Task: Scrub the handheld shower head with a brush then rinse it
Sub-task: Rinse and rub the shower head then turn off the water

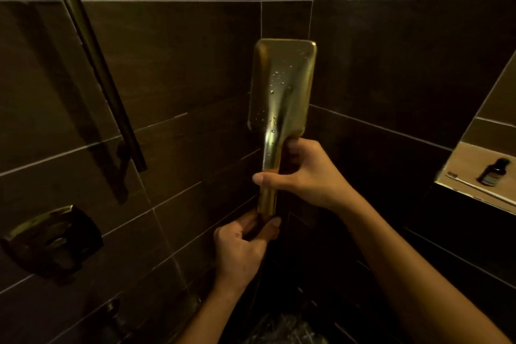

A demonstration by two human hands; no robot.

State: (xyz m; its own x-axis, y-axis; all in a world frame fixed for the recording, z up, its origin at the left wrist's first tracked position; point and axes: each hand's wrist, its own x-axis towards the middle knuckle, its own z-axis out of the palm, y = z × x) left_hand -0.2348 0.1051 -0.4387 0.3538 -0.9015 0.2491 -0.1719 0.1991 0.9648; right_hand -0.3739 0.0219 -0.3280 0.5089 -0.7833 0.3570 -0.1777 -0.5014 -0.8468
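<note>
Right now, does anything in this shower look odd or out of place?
Nothing looks broken or spilled. Both the right hand and the left hand grip the wet shower head, yet no brush is in view.

No text could be read anywhere. The bottle (492, 172) on the niche shelf (472, 159) carried a pale label, but it was too small and blurred to make out. A faint dark mark (453, 175) sat near the shelf's front edge, left of the bottle; whether it was lettering could not be told.
</note>
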